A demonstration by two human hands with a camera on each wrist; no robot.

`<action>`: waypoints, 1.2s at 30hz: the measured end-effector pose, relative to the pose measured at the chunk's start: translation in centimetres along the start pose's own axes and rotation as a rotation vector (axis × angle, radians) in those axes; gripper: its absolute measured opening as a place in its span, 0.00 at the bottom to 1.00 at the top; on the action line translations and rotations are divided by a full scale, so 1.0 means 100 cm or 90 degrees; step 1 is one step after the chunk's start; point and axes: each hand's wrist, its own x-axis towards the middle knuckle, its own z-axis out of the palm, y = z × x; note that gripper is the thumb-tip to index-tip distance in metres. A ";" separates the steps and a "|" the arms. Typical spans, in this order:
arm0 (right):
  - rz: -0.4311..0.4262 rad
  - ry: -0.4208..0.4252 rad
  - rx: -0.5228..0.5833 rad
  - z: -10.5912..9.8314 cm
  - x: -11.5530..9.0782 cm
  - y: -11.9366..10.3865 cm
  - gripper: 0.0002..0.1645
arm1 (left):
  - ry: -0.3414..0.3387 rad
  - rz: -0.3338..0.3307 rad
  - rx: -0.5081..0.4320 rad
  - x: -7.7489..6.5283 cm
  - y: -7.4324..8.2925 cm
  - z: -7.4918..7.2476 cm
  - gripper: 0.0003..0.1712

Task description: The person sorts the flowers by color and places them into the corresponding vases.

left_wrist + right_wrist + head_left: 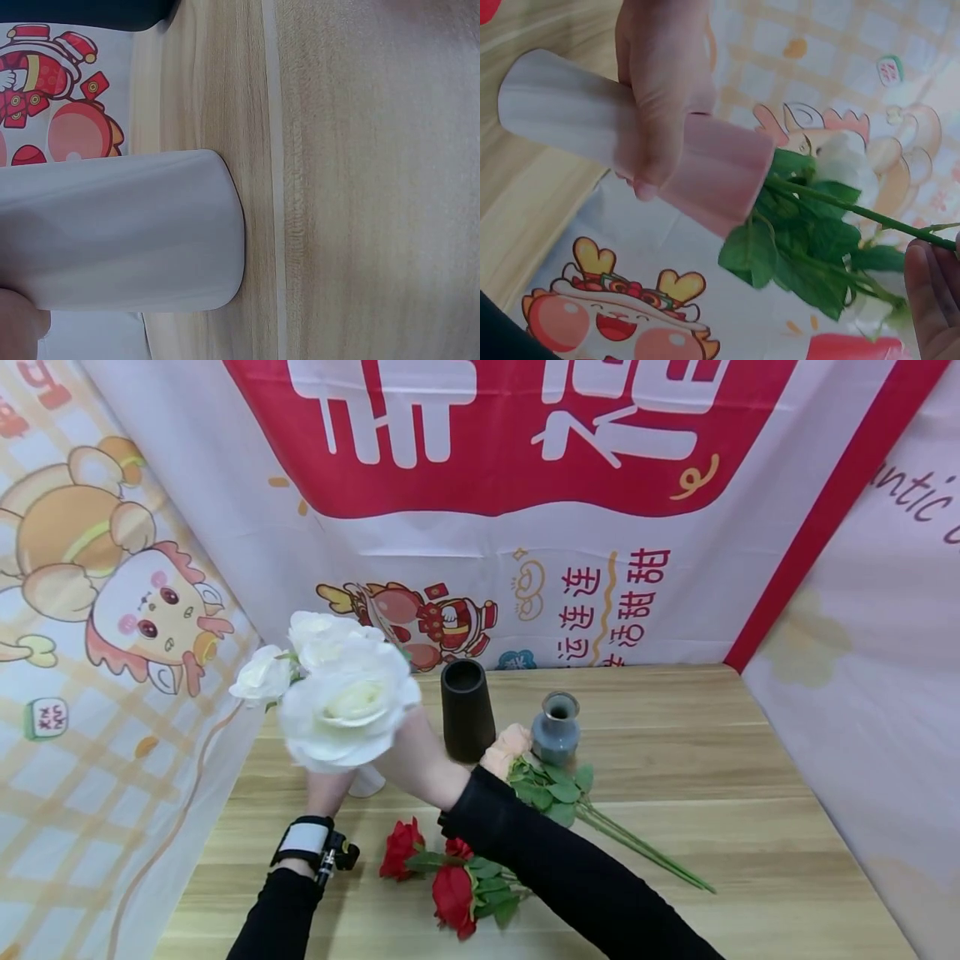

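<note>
A white vase (135, 232), pinkish towards its mouth in the right wrist view, stands on the table. My left hand (664, 97) grips it around the middle. Green leaves and stems (810, 191) of white roses come out of the mouth. At the right edge of the right wrist view, my right hand (934, 300) pinches a green stem (855, 210). Big white roses (348, 706) cover most of both hands in the head view, where only part of the left hand (328, 789) and right hand (423, 760) shows.
Behind the hands stands a black vase (468, 718), with a blue-grey vase (557, 731) to its right. Pale pink flowers (506, 750) lie beside it, their stems pointing front right. Red roses (453, 897) lie near the right forearm. Printed cloths (525, 585) enclose the wooden table (675, 760).
</note>
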 end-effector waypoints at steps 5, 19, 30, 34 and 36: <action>0.064 -0.045 0.004 0.011 0.006 -0.006 0.11 | -0.017 -0.037 0.015 0.001 0.001 0.001 0.13; 0.040 -0.075 -0.147 0.046 -0.001 0.002 0.10 | -0.021 -0.016 0.001 0.005 0.002 0.004 0.10; 0.060 -0.056 -0.136 0.050 -0.004 0.002 0.07 | -0.067 0.052 0.179 0.009 0.002 0.002 0.08; 0.076 -0.082 -0.099 0.046 -0.010 0.002 0.08 | -0.032 -0.009 0.021 0.008 0.001 0.002 0.15; 0.077 -0.089 -0.087 0.043 -0.014 0.002 0.08 | -0.019 -0.002 -0.029 0.008 0.001 0.002 0.24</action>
